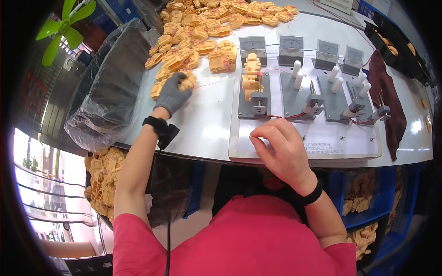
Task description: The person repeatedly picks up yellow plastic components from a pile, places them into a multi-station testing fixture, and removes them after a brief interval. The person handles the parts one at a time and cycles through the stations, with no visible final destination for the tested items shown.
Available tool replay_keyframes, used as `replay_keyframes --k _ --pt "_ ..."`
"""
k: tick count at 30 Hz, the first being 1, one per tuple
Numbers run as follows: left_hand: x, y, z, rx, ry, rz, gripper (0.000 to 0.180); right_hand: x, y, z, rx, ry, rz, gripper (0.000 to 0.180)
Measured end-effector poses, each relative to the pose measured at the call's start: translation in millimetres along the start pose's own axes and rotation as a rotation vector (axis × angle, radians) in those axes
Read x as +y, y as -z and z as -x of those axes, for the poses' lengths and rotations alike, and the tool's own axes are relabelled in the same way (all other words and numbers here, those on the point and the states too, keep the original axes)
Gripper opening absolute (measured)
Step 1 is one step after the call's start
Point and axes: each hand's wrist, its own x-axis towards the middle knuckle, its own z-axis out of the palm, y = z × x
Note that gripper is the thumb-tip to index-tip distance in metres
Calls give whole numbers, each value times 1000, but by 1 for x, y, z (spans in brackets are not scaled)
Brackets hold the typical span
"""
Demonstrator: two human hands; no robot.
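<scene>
My left hand [174,94], in a grey glove, is closed round a yellow plastic part [188,83] at the near end of the pile. A thin wire trails to the right from there. Bare and curled, my right hand [282,149] rests over the front of the white test board [299,142], thumb and forefinger tips close together with nothing visible between them. On the leftmost grey fixture [259,105] of the board sits another yellow plastic part [252,76]. The other fixtures, with white pegs [298,79] and metal pins, hold no part.
Several yellow parts [198,32] spread over the far left of the table. Meters [291,49] line the board's back edge. A dark cloth [386,101] lies to its right, near a black tray [396,46]. Left stands a plastic-lined bin [103,87]; blue crates [368,211] sit below.
</scene>
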Motion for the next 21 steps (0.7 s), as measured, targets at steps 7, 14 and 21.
replay_keyframes --k 7,14,21 --pt "31 43 5 -199 479 1463 55 1 10 -2 7 -106 -195 14" --pt "69 52 43 -457 386 2071 41 11 53 17 281 -219 -153 24" --pt "123 61 32 -767 307 2159 35 30 60 13 320 -463 -213 34"
